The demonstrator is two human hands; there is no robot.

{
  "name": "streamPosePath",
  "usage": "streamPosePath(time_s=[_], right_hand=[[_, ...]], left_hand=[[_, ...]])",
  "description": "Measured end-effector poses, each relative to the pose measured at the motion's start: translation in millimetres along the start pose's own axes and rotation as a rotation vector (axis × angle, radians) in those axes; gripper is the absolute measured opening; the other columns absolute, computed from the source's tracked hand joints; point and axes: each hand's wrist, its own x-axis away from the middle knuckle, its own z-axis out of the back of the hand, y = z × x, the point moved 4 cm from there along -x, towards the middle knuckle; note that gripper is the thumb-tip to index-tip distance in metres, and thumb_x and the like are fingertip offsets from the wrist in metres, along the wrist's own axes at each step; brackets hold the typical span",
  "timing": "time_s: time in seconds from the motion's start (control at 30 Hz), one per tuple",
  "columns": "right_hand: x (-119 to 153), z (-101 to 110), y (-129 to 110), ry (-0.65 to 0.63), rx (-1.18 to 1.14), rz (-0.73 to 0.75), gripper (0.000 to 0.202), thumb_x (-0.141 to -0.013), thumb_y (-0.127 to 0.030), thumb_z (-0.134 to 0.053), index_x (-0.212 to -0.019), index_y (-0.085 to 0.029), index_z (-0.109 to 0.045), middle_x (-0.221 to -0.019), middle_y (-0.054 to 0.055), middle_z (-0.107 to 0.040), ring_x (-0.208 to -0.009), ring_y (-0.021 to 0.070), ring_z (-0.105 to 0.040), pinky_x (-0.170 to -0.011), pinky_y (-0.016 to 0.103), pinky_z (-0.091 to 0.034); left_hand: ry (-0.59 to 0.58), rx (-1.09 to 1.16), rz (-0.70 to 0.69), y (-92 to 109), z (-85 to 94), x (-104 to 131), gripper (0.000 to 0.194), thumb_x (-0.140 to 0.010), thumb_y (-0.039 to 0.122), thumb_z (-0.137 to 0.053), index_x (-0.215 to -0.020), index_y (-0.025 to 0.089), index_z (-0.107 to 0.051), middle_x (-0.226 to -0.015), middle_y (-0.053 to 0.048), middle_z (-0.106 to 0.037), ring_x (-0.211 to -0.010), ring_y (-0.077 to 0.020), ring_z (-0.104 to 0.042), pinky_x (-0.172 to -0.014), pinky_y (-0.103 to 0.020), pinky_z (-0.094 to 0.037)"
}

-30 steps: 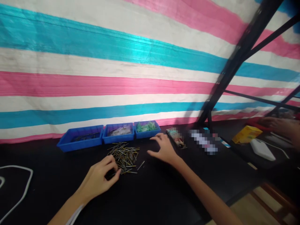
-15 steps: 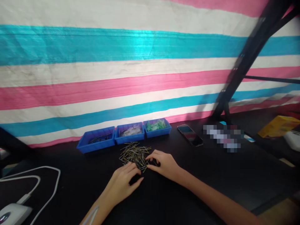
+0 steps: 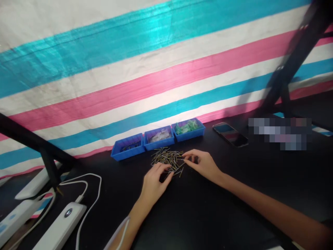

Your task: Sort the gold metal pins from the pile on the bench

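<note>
A loose pile of thin gold and silver metal rods [image 3: 166,156] lies on the black table. My left hand [image 3: 155,180] rests at the pile's near left edge, its thumb and fingers apart, fingertips over the rods. On the pile's right side is my right hand [image 3: 203,164], with thumb and forefinger brought together at what looks like one thin rod; the other fingers are curled. Just behind the pile stand three blue bins in a row: the left bin [image 3: 127,155] has a few dark rods, the middle bin [image 3: 160,143] clear plastic pieces, the right bin [image 3: 191,134] green ones.
A phone [image 3: 231,134] lies to the right of the bins, with a blurred-out patch beyond it. At left are a white power bank [image 3: 61,227] with a looping white cable [image 3: 100,187] and a power strip [image 3: 18,218]. Black frame posts stand before a striped sheet [image 3: 145,86].
The view has tilted and swung left, so everything sits further right and more of the left side shows. My right hand has drawn slightly away from the pile, its thumb and forefinger closer together.
</note>
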Motion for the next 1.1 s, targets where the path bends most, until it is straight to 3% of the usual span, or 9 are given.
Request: streamPosePath(time_s=[0.1, 0.27, 0.4, 0.63, 0.77, 0.87, 1.0, 1.1], right_hand=[[-0.3, 1.6, -4.1, 0.009, -0.148, -0.033, 0.02, -0.075, -0.028, -0.062, -0.093, -0.02, -0.067, -0.069, 0.0, -0.063, -0.057, 0.0106, -0.052, -0.047, 0.02, -0.035], [7.2, -10.2, -15.7, -0.153, -0.339, -0.073, 0.024, -0.073, -0.031, -0.065, -0.093, -0.018, -0.067, -0.076, 0.003, -0.066, -0.062, 0.0116, -0.053, -0.045, 0.019, -0.034], [12.4, -13.4, -21.8, -0.186, -0.351, -0.09, 0.022, -0.072, -0.031, -0.066, -0.09, -0.018, -0.068, -0.075, 0.003, -0.066, -0.064, 0.0119, -0.055, -0.046, 0.019, -0.035], [16.4, -15.1, -25.7, -0.224, -0.331, -0.09, 0.023, -0.074, -0.032, -0.064, -0.092, -0.019, -0.068, -0.078, 0.003, -0.067, -0.069, 0.0139, -0.058, -0.048, 0.02, -0.037], [17.4, -15.4, -25.2, -0.2, -0.302, -0.089, 0.023, -0.075, -0.032, -0.063, -0.094, -0.019, -0.067, -0.076, 0.003, -0.066, -0.066, 0.013, -0.058, -0.048, 0.02, -0.038], [18.4, -17.1, -23.8, -0.225, -0.254, -0.071, 0.023, -0.076, -0.029, -0.063, -0.097, -0.021, -0.065, -0.075, 0.001, -0.067, -0.066, 0.0127, -0.058, -0.049, 0.02, -0.038], [18.0, -12.3, -22.8, -0.182, -0.03, 0.034, 0.022, -0.078, -0.024, -0.06, -0.099, -0.025, -0.064, -0.075, -0.002, -0.066, -0.066, 0.0124, -0.057, -0.051, 0.021, -0.04], [15.5, -2.3, -23.7, -0.117, 0.201, 0.156, 0.021, -0.078, -0.021, -0.058, -0.098, -0.027, -0.064, -0.082, -0.001, -0.066, -0.077, 0.0145, -0.058, -0.062, 0.023, -0.045]], left_hand=[[0.052, 0.07, 0.078, -3.3, 2.0, -1.3, 0.028, -0.082, 0.032, -0.057, -0.109, 0.024, -0.059, -0.088, -0.003, -0.059, -0.069, -0.0128, -0.053, -0.06, -0.023, -0.044], [0.062, 0.236, 0.09, 1.3, 0.2, -3.1, 0.022, -0.079, 0.032, -0.062, -0.098, 0.023, -0.066, -0.083, -0.003, -0.06, -0.061, -0.01, -0.05, -0.048, -0.021, -0.036], [0.086, 0.323, 0.05, 8.2, 0.9, -2.8, 0.011, -0.077, 0.029, -0.064, -0.082, 0.02, -0.07, -0.08, -0.003, -0.062, -0.062, -0.0101, -0.052, -0.048, -0.021, -0.036], [0.005, 0.333, 0.017, 16.9, -5.0, -0.3, 0.009, -0.076, 0.025, -0.061, -0.078, 0.018, -0.066, -0.084, -0.004, -0.061, -0.061, -0.0093, -0.05, -0.052, -0.021, -0.041], [0.023, 0.398, 0.056, 16.6, -2.8, -1.1, 0.009, -0.074, 0.024, -0.061, -0.077, 0.016, -0.065, -0.083, -0.004, -0.06, -0.058, -0.0086, -0.05, -0.049, -0.021, -0.039], [0.085, 0.503, 0.161, 6.6, 1.0, -3.1, 0.011, -0.075, 0.025, -0.061, -0.079, 0.016, -0.065, -0.08, -0.003, -0.059, -0.057, -0.008, -0.049, -0.048, -0.02, -0.038], [0.18, 0.669, 0.407, -21.6, 6.7, -6.0, 0.019, -0.072, 0.031, -0.066, -0.083, 0.015, -0.067, -0.063, 0.0, -0.058, -0.055, -0.0091, -0.052, -0.048, -0.019, -0.038], [0.361, 0.822, 0.548, -49.1, 19.2, -6.6, 0.03, -0.069, 0.033, -0.069, -0.091, 0.013, -0.065, -0.073, -0.004, -0.065, -0.056, -0.0096, -0.055, -0.043, -0.017, -0.036]])
